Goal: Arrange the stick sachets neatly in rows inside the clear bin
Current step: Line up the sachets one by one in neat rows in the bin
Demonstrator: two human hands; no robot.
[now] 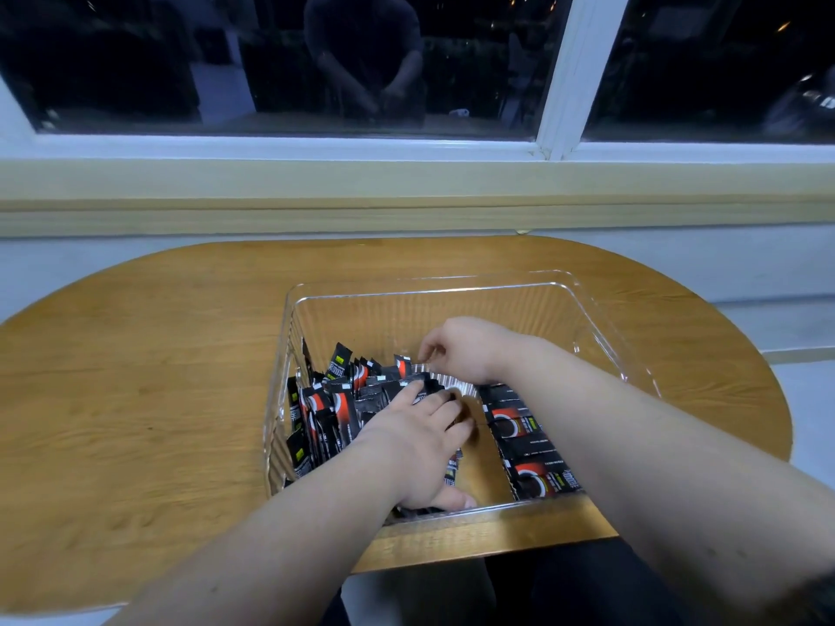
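Observation:
A clear plastic bin point(452, 282) stands on the wooden table. Several black and red stick sachets point(334, 408) lie jumbled in its left half. A neater row of sachets point(528, 445) lies flat along its right side. My left hand point(415, 445) rests palm down on the jumbled heap, fingers spread over a bunch of sachets, thumb near the bin's front wall. My right hand point(461, 350) reaches in from the right, its fingertips pinching the top edge of a sachet point(409, 368) at the middle of the bin. What lies under my left palm is hidden.
The oval wooden table point(149, 381) runs left of the bin. A wall and window sill point(406, 183) stand just behind the table. The bin's far half point(452, 318) holds no sachets. My knees show below the table's front edge.

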